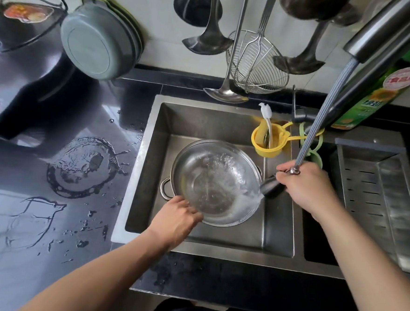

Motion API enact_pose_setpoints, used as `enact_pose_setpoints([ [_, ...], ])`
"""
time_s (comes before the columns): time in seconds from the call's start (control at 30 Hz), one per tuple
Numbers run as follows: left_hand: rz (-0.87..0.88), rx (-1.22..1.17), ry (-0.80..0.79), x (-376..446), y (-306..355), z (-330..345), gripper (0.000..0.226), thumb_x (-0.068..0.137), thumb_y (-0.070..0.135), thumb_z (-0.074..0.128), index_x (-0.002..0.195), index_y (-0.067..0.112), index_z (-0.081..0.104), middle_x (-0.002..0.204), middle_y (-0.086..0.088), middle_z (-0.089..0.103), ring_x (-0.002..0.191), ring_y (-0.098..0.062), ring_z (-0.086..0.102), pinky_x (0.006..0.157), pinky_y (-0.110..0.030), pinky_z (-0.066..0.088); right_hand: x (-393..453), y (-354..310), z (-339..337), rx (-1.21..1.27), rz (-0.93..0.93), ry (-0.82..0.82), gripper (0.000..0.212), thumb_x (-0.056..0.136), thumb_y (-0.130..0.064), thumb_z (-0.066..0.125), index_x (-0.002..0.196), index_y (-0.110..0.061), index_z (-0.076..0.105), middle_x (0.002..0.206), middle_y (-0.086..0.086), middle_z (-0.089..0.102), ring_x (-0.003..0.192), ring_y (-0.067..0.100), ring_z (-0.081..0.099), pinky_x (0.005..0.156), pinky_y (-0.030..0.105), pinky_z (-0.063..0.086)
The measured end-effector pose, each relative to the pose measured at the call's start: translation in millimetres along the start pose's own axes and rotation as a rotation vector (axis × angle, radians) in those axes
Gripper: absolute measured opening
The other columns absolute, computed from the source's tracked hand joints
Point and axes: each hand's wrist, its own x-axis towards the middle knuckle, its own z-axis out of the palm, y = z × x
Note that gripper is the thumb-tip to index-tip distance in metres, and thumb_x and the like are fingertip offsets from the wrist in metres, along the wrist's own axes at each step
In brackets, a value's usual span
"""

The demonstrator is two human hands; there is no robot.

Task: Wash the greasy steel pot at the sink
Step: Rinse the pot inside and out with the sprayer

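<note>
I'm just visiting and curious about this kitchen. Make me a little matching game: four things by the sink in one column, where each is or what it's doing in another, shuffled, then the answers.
Things:
1. steel pot
2. yellow cup
3. spray head
4. wire skimmer

Places or states:
A. hanging on the wall above the sink
B. held in the right hand, spraying water
C. tilted in the sink basin, steadied by the left hand
D. hooked at the back of the basin, holding a white brush

Pairs: 1-C, 2-D, 3-B, 4-A
</note>
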Motion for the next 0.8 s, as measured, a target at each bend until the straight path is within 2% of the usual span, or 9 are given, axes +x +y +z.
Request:
enact_pose_setpoints([
  [0.13,0.005,0.001,-0.007,0.3,-0.3,-0.6,0.021,0.075,0.018,0.044,0.07,0.026,0.063,0.063,0.006,0.061,0.061,-0.022,0.06,0.064,-0.031,0.049,19.9,-15.0,8.6,-0.011,-0.023,0.127,0.016,0.092,-0.022,0.068,0.105,-0.025,0.076,0.1,-0.001,0.072,0.091,0.023,0.066,0.084,0.041,0.058],
  [0.2,0.008,0.004,-0.011,0.9,-0.2,-0.1,0.021,0.075,0.018,0.044,0.07,0.026,0.063,0.063,0.006,0.061,0.061,-0.022,0.06,0.064,-0.032,0.049,30.9,-22.9,11.6,0.02,-0.032,0.16,0.018,0.094,-0.021,0.066,0.111,-0.022,0.074,0.101,-0.001,0.069,0.087,0.02,0.063,0.073,0.027,0.052],
  [0.27,0.006,0.002,-0.007,0.2,0.1,0.4,0.02,0.076,0.018,0.044,0.071,0.026,0.062,0.063,0.006,0.062,0.062,-0.022,0.06,0.064,-0.032,0.048,41.2,-29.5,18.0,0.047,-0.065,0.161,0.019,0.095,-0.02,0.066,0.112,-0.022,0.073,0.099,-0.002,0.068,0.079,0.012,0.061,0.063,0.02,0.044],
  [0.4,-0.002,-0.015,0.006,-1.2,-0.4,-0.9,0.02,0.076,0.018,0.044,0.07,0.026,0.062,0.062,0.006,0.061,0.061,-0.022,0.059,0.064,-0.031,0.046,51.5,-45.7,43.6,0.211,-0.143,0.102,0.021,0.093,-0.016,0.067,0.112,-0.023,0.074,0.101,-0.007,0.07,0.091,0.008,0.065,0.084,0.027,0.053],
  [0.47,0.005,-0.012,0.008,-0.7,0.1,-1.7,0.02,0.076,0.018,0.045,0.07,0.026,0.062,0.062,0.006,0.06,0.061,-0.021,0.059,0.064,-0.031,0.047,51.8,-54.0,59.4,0.313,-0.17,0.035,0.021,0.092,-0.014,0.067,0.111,-0.022,0.073,0.101,-0.006,0.07,0.095,0.01,0.068,0.09,0.03,0.057],
  [0.57,0.02,-0.02,0.001,-0.3,-1.0,0.2,0.017,0.077,0.018,0.049,0.072,0.026,0.062,0.065,0.006,0.061,0.063,-0.022,0.059,0.066,-0.032,0.049,43.5,-70.2,78.4,0.523,-0.158,-0.166,0.02,0.094,-0.007,0.067,0.112,-0.016,0.072,0.108,0.007,0.072,0.103,0.019,0.071,0.089,0.028,0.058],
  [0.63,0.019,-0.013,-0.026,-0.1,-1.4,1.1,0.011,0.075,0.017,0.058,0.073,0.026,0.063,0.065,0.007,0.061,0.064,-0.023,0.059,0.068,-0.032,0.049,28.4,-79.0,82.5,0.604,-0.124,-0.292,0.018,0.095,-0.003,0.066,0.11,-0.01,0.072,0.11,0.014,0.071,0.104,0.023,0.072,0.089,0.032,0.059],
  [0.7,0.016,-0.011,-0.05,0.4,-2.3,1.3,0.01,0.07,0.016,0.064,0.072,0.026,0.064,0.064,0.007,0.06,0.063,-0.022,0.058,0.068,-0.032,0.049,12.3,-79.2,79.2,0.578,-0.087,-0.339,0.013,0.093,-0.002,0.067,0.104,-0.006,0.074,0.107,0.019,0.071,0.101,0.026,0.072,0.087,0.038,0.061],
  [0.8,0.008,-0.003,-0.083,-0.3,-1.5,-5.0,0.014,0.064,0.015,0.066,0.071,0.027,0.065,0.062,0.008,0.059,0.059,-0.021,0.057,0.065,-0.031,0.049,-8.2,-60.2,62.3,0.435,-0.003,-0.328,0.007,0.089,-0.006,0.071,0.092,-0.009,0.075,0.104,0.017,0.072,0.098,0.028,0.072,0.079,0.041,0.063],
])
